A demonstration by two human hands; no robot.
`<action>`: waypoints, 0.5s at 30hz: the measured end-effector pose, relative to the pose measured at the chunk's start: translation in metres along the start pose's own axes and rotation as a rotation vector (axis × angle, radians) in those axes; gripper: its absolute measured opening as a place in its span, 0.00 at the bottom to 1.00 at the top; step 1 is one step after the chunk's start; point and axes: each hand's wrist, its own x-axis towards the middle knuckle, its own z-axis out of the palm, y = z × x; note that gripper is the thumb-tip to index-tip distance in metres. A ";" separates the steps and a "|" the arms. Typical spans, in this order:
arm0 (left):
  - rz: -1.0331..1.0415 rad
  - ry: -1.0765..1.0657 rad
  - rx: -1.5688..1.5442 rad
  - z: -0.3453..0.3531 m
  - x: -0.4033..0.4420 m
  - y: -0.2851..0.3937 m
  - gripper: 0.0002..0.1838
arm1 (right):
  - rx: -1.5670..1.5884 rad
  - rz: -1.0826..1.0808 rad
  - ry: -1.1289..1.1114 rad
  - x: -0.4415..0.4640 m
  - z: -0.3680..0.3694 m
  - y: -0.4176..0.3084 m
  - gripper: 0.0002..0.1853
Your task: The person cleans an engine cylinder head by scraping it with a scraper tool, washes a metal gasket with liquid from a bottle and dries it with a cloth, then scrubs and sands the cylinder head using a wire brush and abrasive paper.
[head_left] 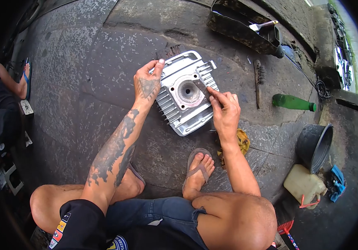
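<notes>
A silver finned metal engine part point(178, 118) with a round dark hole in its centre lies on the dark floor in front of me. My left hand point(148, 83) grips its upper left edge, thumb on top and fingers bent at the rim. My right hand point(225, 109) is at the right side, its fingers closed on a thin dark flat strip point(202, 88). That strip lies across the raised ring, just right of the hole. Bolt holes surround the ring.
A black trough point(245, 35) with a paintbrush point(263, 26) stands at the upper right. Near it are a wire brush point(258, 83) and a green bottle point(294, 102). Farther right are a black bucket point(312, 146) and a pale jug point(303, 183). Another person's foot point(23, 82) shows far left.
</notes>
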 end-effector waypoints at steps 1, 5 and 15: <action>-0.007 0.007 -0.007 0.000 -0.001 0.000 0.25 | 0.007 0.006 -0.014 -0.004 0.000 -0.005 0.14; -0.036 0.054 -0.069 0.003 -0.006 0.000 0.24 | -0.008 -0.008 -0.028 -0.004 -0.001 -0.008 0.14; -0.045 0.115 -0.135 0.007 -0.016 -0.009 0.23 | 0.008 0.009 0.081 0.010 0.005 -0.008 0.14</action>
